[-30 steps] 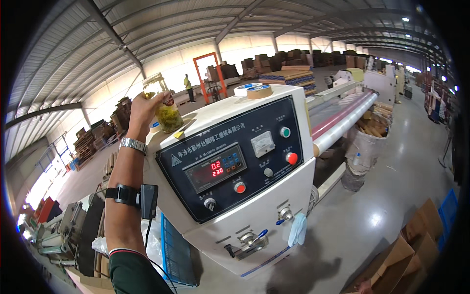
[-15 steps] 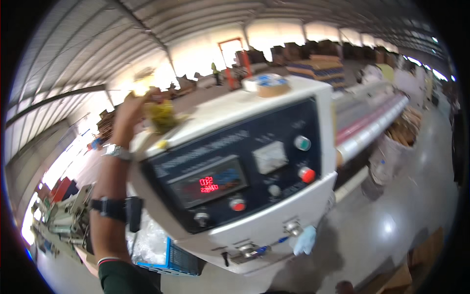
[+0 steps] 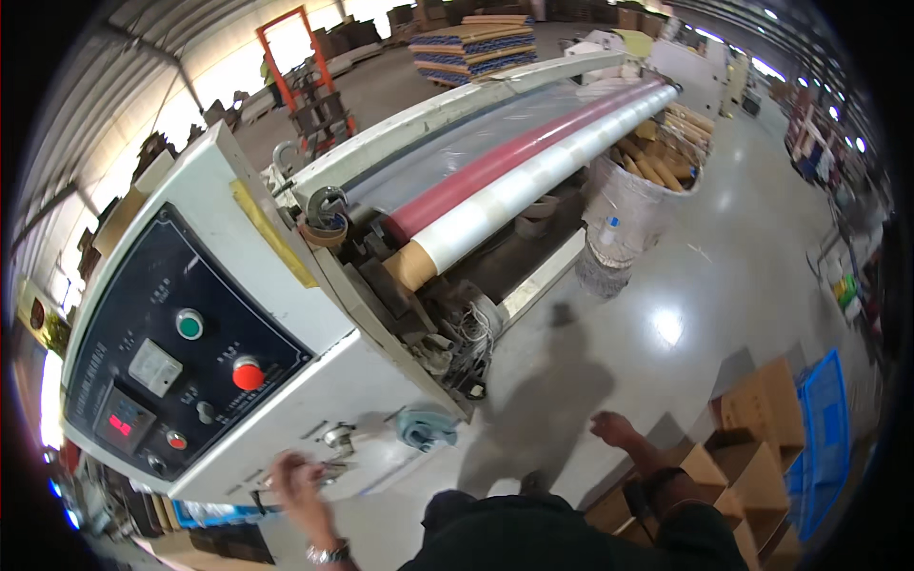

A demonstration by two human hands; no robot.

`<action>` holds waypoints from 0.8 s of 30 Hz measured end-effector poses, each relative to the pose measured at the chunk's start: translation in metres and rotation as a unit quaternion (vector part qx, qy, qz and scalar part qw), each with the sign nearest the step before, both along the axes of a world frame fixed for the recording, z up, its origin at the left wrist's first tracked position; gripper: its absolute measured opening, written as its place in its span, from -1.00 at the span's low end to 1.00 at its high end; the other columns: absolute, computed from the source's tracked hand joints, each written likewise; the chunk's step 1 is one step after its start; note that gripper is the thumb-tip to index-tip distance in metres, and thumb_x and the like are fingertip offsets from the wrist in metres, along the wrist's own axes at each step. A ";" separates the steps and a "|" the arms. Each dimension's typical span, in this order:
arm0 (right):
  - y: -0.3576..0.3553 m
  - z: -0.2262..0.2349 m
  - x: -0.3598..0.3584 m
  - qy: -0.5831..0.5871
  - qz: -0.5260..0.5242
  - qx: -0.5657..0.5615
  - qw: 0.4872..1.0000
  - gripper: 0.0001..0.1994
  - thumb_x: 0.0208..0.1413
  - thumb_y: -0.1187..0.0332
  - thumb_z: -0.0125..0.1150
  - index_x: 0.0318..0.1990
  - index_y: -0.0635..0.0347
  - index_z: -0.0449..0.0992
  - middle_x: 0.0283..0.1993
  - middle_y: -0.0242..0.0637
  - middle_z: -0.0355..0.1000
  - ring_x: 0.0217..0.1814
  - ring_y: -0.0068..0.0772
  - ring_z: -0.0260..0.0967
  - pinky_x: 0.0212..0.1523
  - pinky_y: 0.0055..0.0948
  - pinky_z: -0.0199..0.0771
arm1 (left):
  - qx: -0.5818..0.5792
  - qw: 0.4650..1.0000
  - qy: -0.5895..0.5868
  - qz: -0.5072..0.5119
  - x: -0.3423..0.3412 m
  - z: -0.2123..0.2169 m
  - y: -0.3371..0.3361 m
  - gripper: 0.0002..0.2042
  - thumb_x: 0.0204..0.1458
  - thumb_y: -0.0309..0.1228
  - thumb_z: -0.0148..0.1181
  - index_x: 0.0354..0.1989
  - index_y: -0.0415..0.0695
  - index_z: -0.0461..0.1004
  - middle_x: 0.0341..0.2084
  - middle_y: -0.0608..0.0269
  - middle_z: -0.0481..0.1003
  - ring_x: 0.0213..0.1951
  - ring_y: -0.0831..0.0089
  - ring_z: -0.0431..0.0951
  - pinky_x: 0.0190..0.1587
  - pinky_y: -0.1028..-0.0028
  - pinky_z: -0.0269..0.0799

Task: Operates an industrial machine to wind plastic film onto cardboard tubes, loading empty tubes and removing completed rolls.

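Note:
My left hand point(image 3: 299, 483) is low in front of the white machine housing point(image 3: 381, 381), close to its metal fittings point(image 3: 338, 438). Motion smears its fingers, so their pose is unclear. Out to the right, my right hand point(image 3: 614, 429) hangs over the grey floor, apart from the machine. Its fingers are curled in and nothing shows in them. The dark control panel point(image 3: 205, 276) carries a green button point(image 3: 189, 324), a red knob point(image 3: 248, 374) and a lit red display point(image 3: 120, 424). A bluish cloth or glove point(image 3: 426, 430) hangs at the housing's lower right.
A white roll point(image 3: 533, 195) and a red roller point(image 3: 495, 169) run back along the machine. A wrapped bin point(image 3: 628, 205) holds cardboard tubes. Open cardboard boxes point(image 3: 752, 466) and a blue crate point(image 3: 826, 443) stand at right. An orange lifting frame point(image 3: 319, 81) stands behind.
The view has swung right and down. My left hand has left the yellow thing on top of the machine and come down to its front. My right hand has come into view.

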State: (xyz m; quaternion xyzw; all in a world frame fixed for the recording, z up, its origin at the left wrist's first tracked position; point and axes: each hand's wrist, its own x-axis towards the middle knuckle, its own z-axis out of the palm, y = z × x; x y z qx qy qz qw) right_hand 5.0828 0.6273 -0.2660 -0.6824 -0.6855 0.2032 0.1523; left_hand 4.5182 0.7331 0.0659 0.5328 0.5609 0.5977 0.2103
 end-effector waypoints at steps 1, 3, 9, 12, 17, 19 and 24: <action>0.053 0.039 0.000 0.009 -0.015 -0.024 1.000 -0.73 0.04 0.21 0.14 -0.16 0.14 0.49 -0.18 -0.09 0.48 -0.16 0.06 0.42 -0.13 -0.10 0.45 | -0.089 0.989 -0.106 -0.059 0.020 -0.042 0.002 -0.67 0.01 -0.62 0.12 0.00 -0.25 0.37 -0.28 0.14 0.46 -0.36 0.43 0.53 -0.31 0.48 0.50; 0.133 0.105 0.009 0.086 -0.056 -0.015 0.995 -0.72 0.06 0.23 0.15 -0.14 0.19 0.46 -0.20 -0.05 0.46 -0.14 0.12 0.40 -0.12 -0.10 0.43 | -0.194 0.966 -0.099 -0.137 0.051 -0.092 -0.001 -0.73 0.12 -0.46 0.09 -0.02 -0.26 0.35 -0.28 0.14 0.50 -0.35 0.38 0.57 -0.29 0.46 0.53; 0.244 0.145 0.069 0.331 0.013 0.027 0.943 -0.72 0.18 0.41 0.02 0.03 0.26 0.40 -0.07 -0.29 0.44 -0.05 -0.42 0.37 -0.04 -0.47 0.38 | -0.252 0.935 -0.216 0.123 0.072 -0.195 0.000 -0.75 0.17 -0.27 0.11 -0.30 -0.25 0.38 -0.54 0.24 0.46 -0.55 0.51 0.49 -0.50 0.54 0.42; 0.247 0.072 0.116 0.210 0.075 -0.005 0.975 -0.76 0.11 0.32 0.11 -0.13 0.26 0.46 -0.13 -0.17 0.46 -0.07 -0.19 0.42 -0.03 -0.31 0.40 | -0.135 0.890 -0.235 0.366 0.036 -0.232 -0.005 -0.77 0.18 -0.29 0.10 -0.30 -0.25 0.36 -0.55 0.26 0.41 -0.58 0.56 0.38 -0.50 0.54 0.36; 0.249 0.073 0.014 0.215 0.323 -0.051 0.920 -0.72 -0.01 0.42 0.28 -0.12 0.25 0.47 -0.18 -0.17 0.49 -0.17 -0.27 0.49 -0.16 -0.38 0.50 | -0.021 0.818 -0.114 0.563 -0.021 -0.180 -0.040 -0.62 0.14 -0.31 0.15 0.04 -0.30 0.30 -0.16 0.08 0.43 -0.14 0.40 0.44 -0.07 0.40 0.40; 0.244 0.112 -0.059 0.269 0.323 -0.205 0.884 -0.66 0.03 0.44 0.25 -0.01 0.26 0.43 -0.10 -0.16 0.48 -0.05 -0.24 0.47 -0.08 -0.30 0.50 | -0.032 0.819 -0.007 0.573 -0.027 -0.134 -0.038 -0.60 0.09 -0.34 0.18 0.06 -0.25 0.32 -0.12 0.09 0.44 -0.08 0.31 0.44 0.00 0.36 0.37; 0.240 0.228 -0.243 0.247 0.547 -0.096 0.794 -0.51 0.00 0.43 0.25 0.14 0.18 0.33 0.10 -0.07 0.35 0.04 -0.12 0.42 0.02 -0.31 0.44 | -0.108 0.805 0.379 0.443 -0.030 -0.063 -0.010 -0.70 0.01 -0.40 0.19 -0.05 -0.13 0.44 -0.07 0.08 0.43 -0.04 0.10 0.43 -0.01 0.32 0.37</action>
